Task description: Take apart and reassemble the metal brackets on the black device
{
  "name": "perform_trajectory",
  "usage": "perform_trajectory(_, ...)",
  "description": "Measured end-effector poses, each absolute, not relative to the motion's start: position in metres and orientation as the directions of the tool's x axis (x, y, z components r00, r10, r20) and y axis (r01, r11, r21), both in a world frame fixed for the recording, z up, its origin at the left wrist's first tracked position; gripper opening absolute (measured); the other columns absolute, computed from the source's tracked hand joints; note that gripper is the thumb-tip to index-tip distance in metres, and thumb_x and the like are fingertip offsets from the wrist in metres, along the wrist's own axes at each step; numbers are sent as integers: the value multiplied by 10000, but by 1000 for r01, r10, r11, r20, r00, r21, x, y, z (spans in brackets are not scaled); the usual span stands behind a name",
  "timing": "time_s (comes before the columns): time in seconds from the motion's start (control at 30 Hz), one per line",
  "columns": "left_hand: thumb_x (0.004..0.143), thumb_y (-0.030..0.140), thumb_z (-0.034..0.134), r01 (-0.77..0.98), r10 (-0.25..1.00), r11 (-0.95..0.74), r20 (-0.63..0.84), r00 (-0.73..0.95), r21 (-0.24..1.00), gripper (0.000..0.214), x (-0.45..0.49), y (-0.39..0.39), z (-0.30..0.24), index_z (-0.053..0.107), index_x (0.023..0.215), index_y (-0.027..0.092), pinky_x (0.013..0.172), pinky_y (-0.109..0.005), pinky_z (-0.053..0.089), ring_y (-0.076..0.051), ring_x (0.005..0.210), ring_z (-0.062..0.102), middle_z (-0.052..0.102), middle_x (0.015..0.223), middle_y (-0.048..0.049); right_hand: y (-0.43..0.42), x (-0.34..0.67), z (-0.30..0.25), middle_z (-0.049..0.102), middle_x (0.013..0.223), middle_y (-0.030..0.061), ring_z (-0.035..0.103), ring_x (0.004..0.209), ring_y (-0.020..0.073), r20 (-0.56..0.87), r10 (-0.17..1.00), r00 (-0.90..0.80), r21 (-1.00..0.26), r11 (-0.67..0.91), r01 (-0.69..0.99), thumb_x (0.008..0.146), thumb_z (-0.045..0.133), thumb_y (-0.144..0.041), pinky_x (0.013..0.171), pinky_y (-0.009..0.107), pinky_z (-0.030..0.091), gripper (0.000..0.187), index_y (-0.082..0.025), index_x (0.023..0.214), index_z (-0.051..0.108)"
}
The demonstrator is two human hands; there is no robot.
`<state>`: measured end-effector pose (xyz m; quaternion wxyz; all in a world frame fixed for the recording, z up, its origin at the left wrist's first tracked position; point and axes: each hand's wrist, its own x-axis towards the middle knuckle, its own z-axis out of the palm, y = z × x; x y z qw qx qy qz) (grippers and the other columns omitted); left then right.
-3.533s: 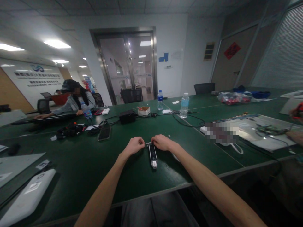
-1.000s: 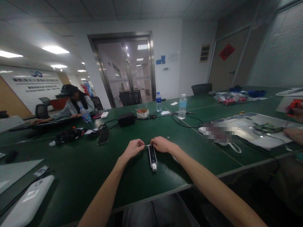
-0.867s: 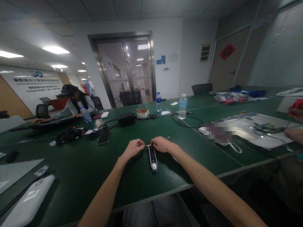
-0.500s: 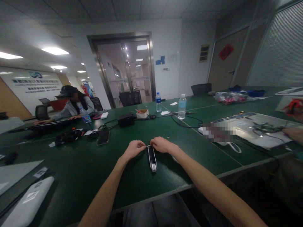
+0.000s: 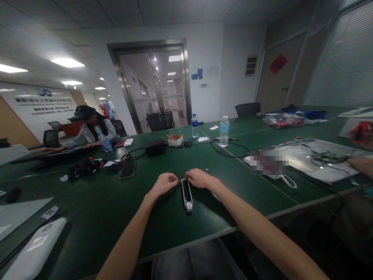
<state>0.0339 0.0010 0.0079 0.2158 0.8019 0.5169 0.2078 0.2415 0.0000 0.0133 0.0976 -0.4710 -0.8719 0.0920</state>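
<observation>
Fingers [image 5: 175, 178], left hand [image 5: 166, 182]: pinched, shifted slightly left; right hand [image 5: 199, 177]: grip unclear, at white-framed device [image 5: 187, 195]; green tabletop [image 5: 210, 212] extends to near edge [image 5: 189, 244].

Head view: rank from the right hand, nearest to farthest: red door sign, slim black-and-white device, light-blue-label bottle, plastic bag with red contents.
From the right hand:
1. Slim black-and-white device: right beside it, to its left
2. Light-blue-label bottle: ahead, slightly right
3. Plastic bag: farther ahead, well right
4. Red door sign: back right, farthest
</observation>
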Motion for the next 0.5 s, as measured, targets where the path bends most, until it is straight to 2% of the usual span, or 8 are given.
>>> perform_trajectory(0.5,748,310,586,723,918,-374,119,379,581,213,35,3,2,682,850,149,699,-261,508,-177,765,645,705,835,-52,2,242,11,680,1042,90,626,956,199,86,833,-547,-247,550,798,913,396,-186,771,264,423,303,-188,1036,673)
